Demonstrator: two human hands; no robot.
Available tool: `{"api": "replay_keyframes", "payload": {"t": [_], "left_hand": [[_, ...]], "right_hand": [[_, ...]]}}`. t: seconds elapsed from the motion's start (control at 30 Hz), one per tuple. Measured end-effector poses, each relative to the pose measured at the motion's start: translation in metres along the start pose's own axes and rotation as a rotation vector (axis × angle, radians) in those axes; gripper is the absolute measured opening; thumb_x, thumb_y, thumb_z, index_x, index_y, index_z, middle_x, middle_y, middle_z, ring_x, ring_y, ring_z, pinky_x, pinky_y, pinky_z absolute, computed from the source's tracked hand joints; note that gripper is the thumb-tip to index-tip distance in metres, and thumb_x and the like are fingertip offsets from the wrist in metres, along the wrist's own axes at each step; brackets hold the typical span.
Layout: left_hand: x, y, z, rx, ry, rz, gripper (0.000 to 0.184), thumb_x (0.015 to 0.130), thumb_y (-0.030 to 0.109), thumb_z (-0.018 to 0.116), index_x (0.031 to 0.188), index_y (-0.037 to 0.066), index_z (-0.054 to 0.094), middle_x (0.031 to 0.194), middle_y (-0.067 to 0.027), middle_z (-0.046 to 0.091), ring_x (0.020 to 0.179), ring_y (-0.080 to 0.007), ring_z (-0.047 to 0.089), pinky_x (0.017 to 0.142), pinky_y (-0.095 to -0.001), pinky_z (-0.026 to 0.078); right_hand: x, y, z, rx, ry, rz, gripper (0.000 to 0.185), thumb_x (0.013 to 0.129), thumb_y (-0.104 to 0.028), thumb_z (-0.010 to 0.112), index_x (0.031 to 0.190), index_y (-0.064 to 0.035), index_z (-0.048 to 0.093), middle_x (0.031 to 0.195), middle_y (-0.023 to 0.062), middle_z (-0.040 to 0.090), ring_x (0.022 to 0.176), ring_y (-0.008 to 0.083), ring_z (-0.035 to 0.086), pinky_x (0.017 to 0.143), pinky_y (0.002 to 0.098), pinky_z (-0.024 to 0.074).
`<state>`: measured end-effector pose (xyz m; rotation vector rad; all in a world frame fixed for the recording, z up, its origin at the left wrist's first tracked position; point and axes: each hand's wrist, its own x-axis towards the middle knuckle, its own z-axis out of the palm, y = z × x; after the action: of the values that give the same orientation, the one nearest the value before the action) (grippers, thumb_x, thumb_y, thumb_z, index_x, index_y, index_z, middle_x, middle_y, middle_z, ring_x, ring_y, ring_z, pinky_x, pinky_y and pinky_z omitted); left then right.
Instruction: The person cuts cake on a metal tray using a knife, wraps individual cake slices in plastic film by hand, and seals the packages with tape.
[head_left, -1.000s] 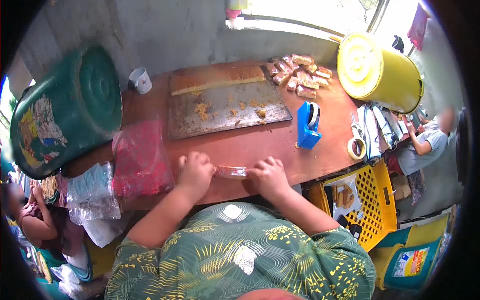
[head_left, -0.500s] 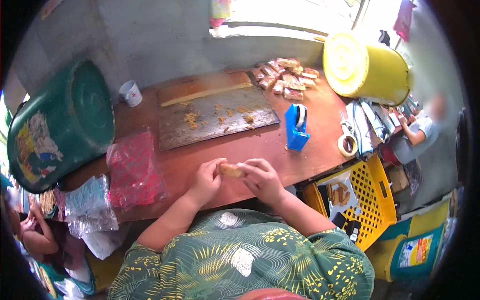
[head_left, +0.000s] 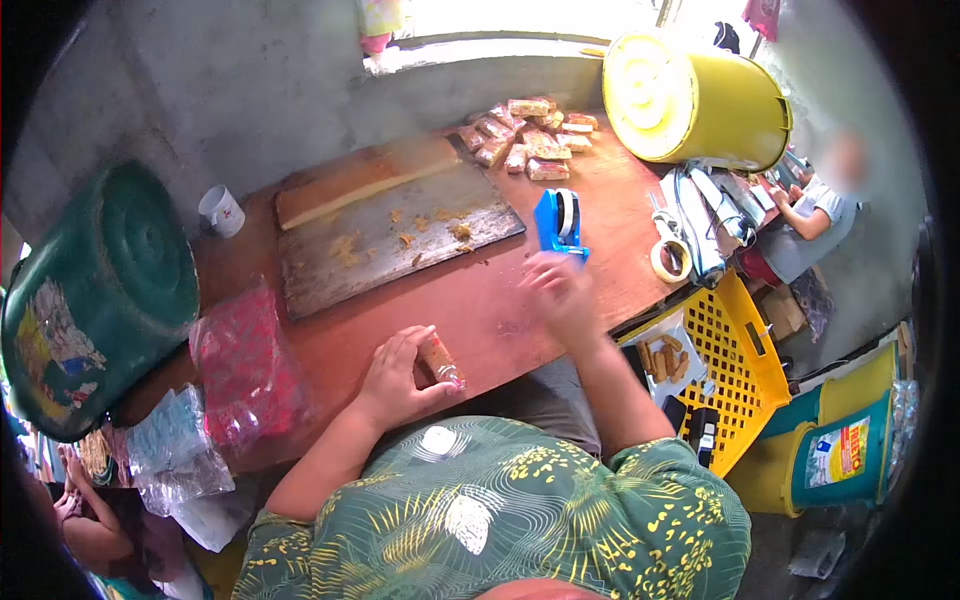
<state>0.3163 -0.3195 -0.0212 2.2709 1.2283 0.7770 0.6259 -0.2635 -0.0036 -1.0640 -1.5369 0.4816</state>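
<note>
My left hand (head_left: 393, 372) is closed around a small wrapped brown packet (head_left: 441, 362) with red print on its clear film, resting at the table's near edge. My right hand (head_left: 557, 288) is raised over the table, just in front of the blue tape dispenser (head_left: 550, 222). Motion smears its fingers, so I cannot make out whether it holds anything. Behind my hands lies a dark wooden board (head_left: 365, 255) with brown crumbs on it. Similar wrapped packets (head_left: 540, 143) are heaped at the back of the table.
A yellow bin (head_left: 700, 100) lies on its side at the back right, a green bin (head_left: 130, 270) at the left. Red plastic wrappers (head_left: 245, 365), a white mug (head_left: 221, 211) and a tape roll (head_left: 670, 260) are around. A yellow crate (head_left: 745, 375) stands right. Other people sit at both sides.
My right hand has let go of the packet and moved forward and right toward the tape dispenser. My left hand has lowered the packet to the table edge. The view has shifted right.
</note>
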Motion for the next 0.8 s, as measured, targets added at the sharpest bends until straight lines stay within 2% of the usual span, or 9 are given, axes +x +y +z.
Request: {"api": "replay_keyframes", "payload": {"t": [0.03,0.1,0.2,0.3,0.33,0.43,0.47,0.7,0.8], "left_hand": [[0.001,0.0,-0.001,-0.023,-0.013,-0.001,0.092,0.076,0.056,0.085,0.146,0.007,0.051,0.146,-0.0179,0.055,0.139,-0.0362,0.051,0.117,-0.0492,0.037],[0.002,0.0,-0.001,-0.038,-0.03,0.008,0.088,0.079,0.054,0.084,0.147,0.009,0.051,0.148,-0.0156,0.055,0.14,-0.0339,0.05,0.118,-0.0487,0.035],[0.004,0.001,-0.001,-0.013,-0.04,0.028,0.087,0.08,0.056,0.082,0.146,0.008,0.052,0.149,-0.015,0.055,0.141,-0.0326,0.05,0.118,-0.0485,0.036],[0.002,0.001,-0.002,-0.004,-0.043,0.027,0.085,0.082,0.056,0.081,0.146,0.008,0.052,0.15,-0.015,0.055,0.142,-0.0319,0.05,0.118,-0.0485,0.036],[0.002,-0.001,-0.001,-0.011,-0.041,0.028,0.085,0.082,0.055,0.081,0.146,0.008,0.052,0.15,-0.015,0.055,0.142,-0.0317,0.05,0.118,-0.0486,0.036],[0.001,-0.01,0.003,-0.047,-0.045,0.032,0.083,0.082,0.052,0.081,0.146,0.007,0.053,0.15,-0.0152,0.055,0.142,-0.0318,0.05,0.118,-0.0487,0.036],[0.002,-0.012,0.004,-0.061,-0.049,0.035,0.083,0.082,0.051,0.081,0.146,0.007,0.053,0.151,-0.0153,0.055,0.142,-0.0319,0.05,0.118,-0.0488,0.036],[0.002,-0.011,0.004,-0.038,-0.032,0.03,0.088,0.079,0.051,0.084,0.145,0.003,0.054,0.149,-0.02,0.056,0.141,-0.0358,0.052,0.119,-0.0475,0.036],[-0.002,-0.011,0.004,-0.029,-0.037,0.011,0.085,0.08,0.049,0.083,0.147,0.006,0.053,0.151,-0.0169,0.055,0.142,-0.0338,0.05,0.118,-0.0473,0.036]], "right_hand": [[0.018,-0.003,-0.026,-0.033,0.124,0.176,0.015,0.094,-0.008,0.069,0.108,-0.004,0.07,0.108,0.012,0.071,0.087,0.0231,0.068,0.078,0.0368,0.0568],[0.04,0.038,-0.064,-0.506,0.239,0.14,0.018,0.097,-0.016,0.071,0.108,-0.0022,0.07,0.1,0.0115,0.071,0.082,0.0191,0.067,0.073,0.0339,0.0549],[0.067,0.06,-0.074,-0.024,-0.113,0.795,0.024,0.1,-0.025,0.072,0.103,-0.0016,0.071,0.09,0.0111,0.07,0.08,0.0162,0.064,0.07,0.0327,0.0524],[0.061,0.066,-0.054,-0.012,0.019,0.532,0.029,0.101,-0.03,0.071,0.097,-0.0021,0.072,0.082,0.0079,0.067,0.084,0.0141,0.062,0.075,0.034,0.0507],[0.05,0.058,-0.042,-0.165,0.197,0.37,0.028,0.099,-0.029,0.072,0.09,-0.0023,0.072,0.086,0.0097,0.068,0.089,0.02,0.064,0.081,0.039,0.0503],[0.024,0.03,-0.044,-0.656,0.182,-0.079,0.024,0.096,-0.024,0.073,0.084,-0.003,0.07,0.09,0.0133,0.067,0.091,0.03,0.063,0.086,0.0441,0.049],[0.015,0.039,-0.045,-0.692,0.197,-0.07,0.023,0.093,-0.022,0.074,0.081,-0.0033,0.068,0.092,0.0172,0.065,0.091,0.0384,0.061,0.085,0.0477,0.0481],[0.008,0.043,-0.046,-0.662,0.1,0.028,0.031,0.094,-0.028,0.075,0.081,-0.001,0.068,0.086,0.0175,0.063,0.086,0.038,0.061,0.08,0.0486,0.048],[0.002,0.071,-0.051,-0.38,0.159,0.212,0.036,0.098,-0.031,0.075,0.083,0.0009,0.067,0.082,0.0106,0.062,0.077,0.0249,0.061,0.074,0.041,0.0501]]}}
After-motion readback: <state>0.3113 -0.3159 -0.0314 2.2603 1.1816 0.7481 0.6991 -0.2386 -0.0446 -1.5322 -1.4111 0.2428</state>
